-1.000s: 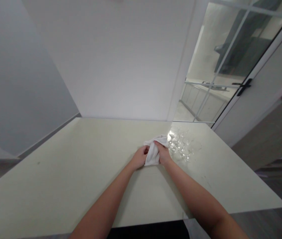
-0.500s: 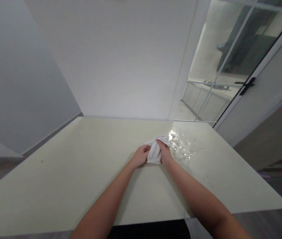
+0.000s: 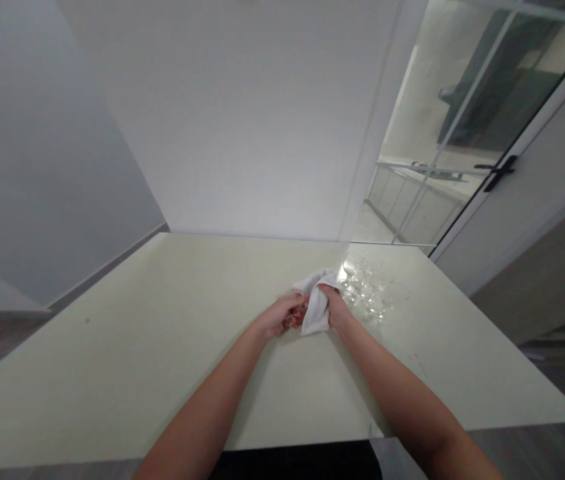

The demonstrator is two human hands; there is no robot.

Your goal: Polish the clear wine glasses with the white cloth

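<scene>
In the head view my left hand [image 3: 276,316] is closed around a shiny, see-through glass object [image 3: 296,316] that looks reddish where fingers show through it. Its exact kind is hard to make out. A white cloth [image 3: 316,312] wraps the right side of this object, and my right hand [image 3: 336,305] grips the cloth, thumb on top. Both hands are close together, just above the pale table [image 3: 172,347]. Right beside the right hand is a cluster of clear glassware [image 3: 362,290], several pieces with bright reflections.
A white wall panel [image 3: 252,133] rises behind the table's far edge. To the right is a glazed door [image 3: 427,133] with a black handle [image 3: 500,173]. Small wet-looking marks [image 3: 418,363] lie on the table right of my right forearm.
My left hand has turned and opened away from the cloth, so the shiny glass object now shows between its fingers. The cloth and right hand have shifted slightly right.
</scene>
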